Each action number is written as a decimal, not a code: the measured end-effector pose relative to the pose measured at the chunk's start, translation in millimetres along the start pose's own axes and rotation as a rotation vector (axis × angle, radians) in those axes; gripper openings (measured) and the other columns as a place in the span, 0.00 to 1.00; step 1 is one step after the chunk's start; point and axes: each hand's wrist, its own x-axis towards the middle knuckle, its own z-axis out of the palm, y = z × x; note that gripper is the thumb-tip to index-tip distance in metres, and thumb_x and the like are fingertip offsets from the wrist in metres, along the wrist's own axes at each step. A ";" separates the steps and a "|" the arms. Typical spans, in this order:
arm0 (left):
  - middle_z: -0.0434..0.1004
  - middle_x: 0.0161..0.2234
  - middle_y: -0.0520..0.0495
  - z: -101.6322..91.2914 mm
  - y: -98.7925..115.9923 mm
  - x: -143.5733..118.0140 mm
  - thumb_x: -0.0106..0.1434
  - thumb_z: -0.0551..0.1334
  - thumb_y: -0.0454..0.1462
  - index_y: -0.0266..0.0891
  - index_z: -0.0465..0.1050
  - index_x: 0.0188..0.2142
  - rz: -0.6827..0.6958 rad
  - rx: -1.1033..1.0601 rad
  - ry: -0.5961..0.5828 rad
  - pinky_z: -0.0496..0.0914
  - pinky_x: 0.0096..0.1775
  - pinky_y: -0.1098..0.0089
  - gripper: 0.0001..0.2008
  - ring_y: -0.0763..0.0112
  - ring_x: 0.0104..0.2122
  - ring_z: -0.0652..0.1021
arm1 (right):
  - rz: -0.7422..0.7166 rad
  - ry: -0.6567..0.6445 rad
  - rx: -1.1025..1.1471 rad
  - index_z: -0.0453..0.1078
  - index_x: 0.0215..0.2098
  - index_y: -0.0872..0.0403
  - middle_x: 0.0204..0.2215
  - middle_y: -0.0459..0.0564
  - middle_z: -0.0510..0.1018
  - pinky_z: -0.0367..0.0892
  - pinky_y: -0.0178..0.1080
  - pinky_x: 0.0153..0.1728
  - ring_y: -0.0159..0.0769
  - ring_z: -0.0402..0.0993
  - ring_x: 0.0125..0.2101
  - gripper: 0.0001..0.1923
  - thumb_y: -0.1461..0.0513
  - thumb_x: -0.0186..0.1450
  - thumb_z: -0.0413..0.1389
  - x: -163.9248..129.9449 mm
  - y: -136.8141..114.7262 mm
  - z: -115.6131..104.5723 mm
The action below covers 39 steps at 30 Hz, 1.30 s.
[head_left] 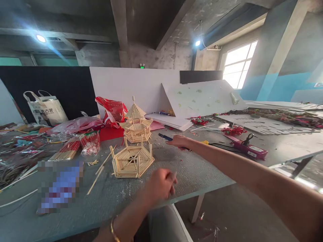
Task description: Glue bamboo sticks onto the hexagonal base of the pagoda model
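My right hand [178, 142] reaches across the table to a slim dark blue tool [165, 136], its fingers closed around or against it; the exact kind of tool is unclear. My left hand [163, 184] hovers near the front table edge, slightly blurred, fingers curled together; whatever they hold, if anything, is hidden. Just left of it stands an open hexagonal stick base [133, 163] with short upright posts. Behind this rises a tiered pagoda model [136, 121] built from thin pale sticks. Loose sticks [96, 179] lie left of the base.
Bundled red-tipped sticks [67, 149], plastic bags and a red bag [114, 111] crowd the left and back. A yellow item [205, 142] lies right of my right hand. Farther right are a maroon power strip [249, 149] with a black cord, and white boards [267, 124].
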 end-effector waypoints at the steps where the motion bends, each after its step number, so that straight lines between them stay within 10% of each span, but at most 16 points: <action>1: 0.66 0.12 0.52 -2.2 -4.6 -12.5 0.58 0.55 0.41 0.39 0.67 0.21 0.109 0.156 0.017 0.54 0.17 0.74 0.13 0.77 0.11 0.62 | 0.000 0.041 -0.034 0.70 0.31 0.62 0.31 0.63 0.75 0.66 0.42 0.33 0.47 0.73 0.34 0.32 0.40 0.53 0.49 5.4 -8.2 4.4; 5: 0.75 0.25 0.48 -18.2 -23.4 -63.5 0.61 0.52 0.42 0.44 0.70 0.30 0.415 0.478 0.302 0.62 0.29 0.72 0.10 0.71 0.24 0.72 | 0.032 0.183 -0.146 0.67 0.46 0.64 0.47 0.71 0.66 0.60 0.53 0.41 0.59 0.62 0.48 0.37 0.41 0.54 0.51 25.5 -33.5 25.0; 11: 0.75 0.23 0.52 -106.8 -54.0 -108.0 0.58 0.55 0.45 0.46 0.70 0.31 0.268 0.631 0.789 0.65 0.28 0.73 0.09 0.70 0.22 0.73 | -0.047 0.292 -0.220 0.66 0.48 0.66 0.47 0.71 0.65 0.56 0.52 0.44 0.56 0.60 0.48 0.37 0.42 0.59 0.44 48.2 -39.9 43.5; 17: 0.77 0.28 0.53 -176.5 -40.5 -108.8 0.59 0.53 0.47 0.44 0.72 0.36 0.186 0.803 0.522 0.66 0.29 0.75 0.14 0.72 0.27 0.75 | -0.128 0.393 -0.229 0.68 0.45 0.64 0.46 0.66 0.67 0.53 0.48 0.45 0.52 0.60 0.48 0.28 0.48 0.62 0.45 45.4 -41.8 39.2; 24: 0.76 0.30 0.52 -166.8 -10.9 -77.9 0.60 0.55 0.40 0.42 0.72 0.32 0.448 1.003 0.323 0.64 0.35 0.72 0.08 0.73 0.30 0.74 | -0.624 0.677 0.146 0.69 0.32 0.55 0.29 0.49 0.73 0.60 0.35 0.31 0.33 0.67 0.30 0.13 0.58 0.64 0.45 -56.3 -54.1 18.0; 29: 0.74 0.27 0.52 -141.3 -10.0 -65.3 0.60 0.56 0.36 0.40 0.70 0.29 0.602 1.062 0.272 0.62 0.35 0.70 0.06 0.73 0.30 0.72 | -1.100 0.647 0.126 0.70 0.36 0.56 0.30 0.51 0.71 0.61 0.37 0.34 0.33 0.65 0.33 0.11 0.62 0.64 0.46 -138.9 -87.0 48.2; 34: 0.73 0.28 0.53 -130.1 -17.0 -72.3 0.61 0.55 0.35 0.41 0.69 0.31 0.629 1.058 0.281 0.61 0.37 0.69 0.06 0.72 0.32 0.71 | -1.127 0.676 -0.037 0.69 0.29 0.56 0.26 0.49 0.69 0.60 0.38 0.31 0.34 0.63 0.29 0.09 0.64 0.63 0.49 -149.8 -101.7 80.1; 39: 0.74 0.28 0.52 -164.7 -32.7 -79.6 0.61 0.53 0.42 0.41 0.68 0.32 0.356 0.936 0.532 0.63 0.33 0.71 0.09 0.72 0.29 0.73 | -0.989 0.636 0.043 0.70 0.33 0.55 0.29 0.50 0.70 0.61 0.38 0.34 0.34 0.65 0.32 0.08 0.62 0.63 0.49 -135.5 -66.6 80.8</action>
